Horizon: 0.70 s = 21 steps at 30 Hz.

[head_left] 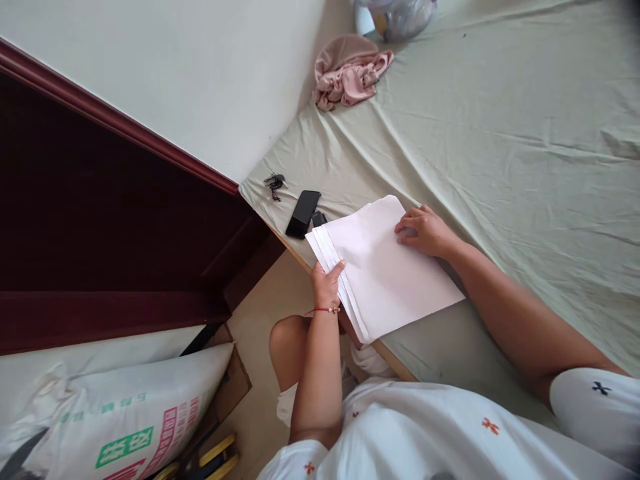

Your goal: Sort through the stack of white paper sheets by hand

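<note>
A stack of white paper sheets [395,273] lies over the edge of the bed, its left edges slightly fanned. My left hand [327,285] is closed on the stack's left edge, thumb on top and the other fingers hidden underneath. At the far right edge, my right hand [425,232] rests on the top sheet with its fingers bent a little and apart. Just beyond the stack's far left corner is a black phone [303,213]. A small black object [319,219] is beside it, partly covered by the paper.
Wrinkled pale green sheet [500,153] covers the bed. Keys [275,183] lie near the wall corner, with pink cloth [347,73] and a clear plastic bag [405,20] farther back. A dark red wooden panel [110,200] stands left, above a printed white sack [135,407].
</note>
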### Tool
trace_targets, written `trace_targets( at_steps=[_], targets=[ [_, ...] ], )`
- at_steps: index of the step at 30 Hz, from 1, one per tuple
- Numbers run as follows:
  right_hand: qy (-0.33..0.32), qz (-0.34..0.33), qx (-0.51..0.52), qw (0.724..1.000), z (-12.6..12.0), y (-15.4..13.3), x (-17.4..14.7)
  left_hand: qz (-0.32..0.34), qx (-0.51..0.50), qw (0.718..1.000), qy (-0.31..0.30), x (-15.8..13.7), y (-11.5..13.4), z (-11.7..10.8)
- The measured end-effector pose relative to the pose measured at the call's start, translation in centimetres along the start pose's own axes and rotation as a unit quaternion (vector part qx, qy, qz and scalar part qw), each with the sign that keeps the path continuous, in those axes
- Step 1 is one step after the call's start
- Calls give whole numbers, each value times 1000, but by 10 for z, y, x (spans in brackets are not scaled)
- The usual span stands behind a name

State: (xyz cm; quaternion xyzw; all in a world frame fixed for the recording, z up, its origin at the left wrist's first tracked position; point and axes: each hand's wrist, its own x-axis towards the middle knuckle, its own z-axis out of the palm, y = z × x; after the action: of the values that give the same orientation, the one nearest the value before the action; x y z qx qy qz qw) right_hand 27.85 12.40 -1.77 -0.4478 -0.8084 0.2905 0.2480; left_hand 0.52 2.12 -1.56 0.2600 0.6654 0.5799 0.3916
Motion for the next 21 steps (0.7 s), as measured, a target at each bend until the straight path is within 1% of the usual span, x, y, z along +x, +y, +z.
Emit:
trace_targets(
  at_steps=[2,7,11,14,21],
  targets=[
    [-5,5,0,1000,0,0,0,-15,4,1000,-12,0,3,-1],
    [-9,14,-2,1000,-1,0,1,-78,-2,995,-69,0,14,-4],
    [-6,19,-4,1000,-1,0,0,-93,-3,992,-88,-1,19,-4],
    [-9,14,-8,1000,-1,0,0,-97,8,991,-92,-2,20,-2],
    [-3,18,-13,1000,-1,-1,-1,-63,5,993,-104,-2,19,-1]
  ],
)
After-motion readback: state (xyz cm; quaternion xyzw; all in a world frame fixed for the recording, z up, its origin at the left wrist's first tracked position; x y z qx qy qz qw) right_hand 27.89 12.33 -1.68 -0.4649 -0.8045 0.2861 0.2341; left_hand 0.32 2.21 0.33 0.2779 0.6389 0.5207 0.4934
